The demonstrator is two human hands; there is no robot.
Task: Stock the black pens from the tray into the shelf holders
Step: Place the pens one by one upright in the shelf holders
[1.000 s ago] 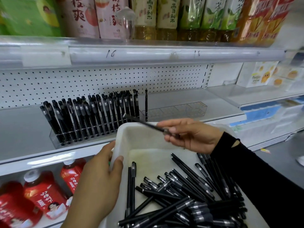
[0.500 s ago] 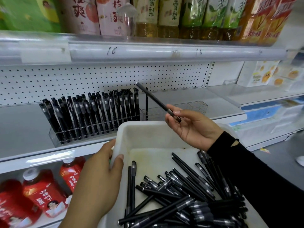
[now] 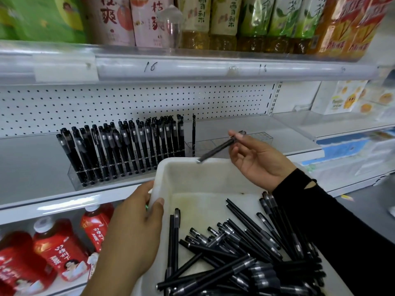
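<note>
My left hand (image 3: 136, 223) grips the left rim of a white tray (image 3: 192, 178) that holds a heap of black pens (image 3: 241, 259). My right hand (image 3: 256, 159) hovers over the tray's far edge and pinches one black pen (image 3: 215, 150), whose tip slants down and to the left. On the shelf behind, a clear holder (image 3: 74, 178) is packed with several upright black pens (image 3: 128, 146). To its right a second clear holder (image 3: 267, 138) carries a single upright pen (image 3: 193, 133).
Bottled drinks (image 3: 213, 18) line the upper shelf, above a price rail (image 3: 192, 68). Red bottles (image 3: 57, 251) stand on the shelf below. A white pegboard (image 3: 128, 103) backs the pen shelf. More shelving with boxed goods (image 3: 350, 97) runs off to the right.
My right hand lifted the pen off the tray, pointed it up and left, then turned it so its tip points down and left. My left hand stayed on the tray.
</note>
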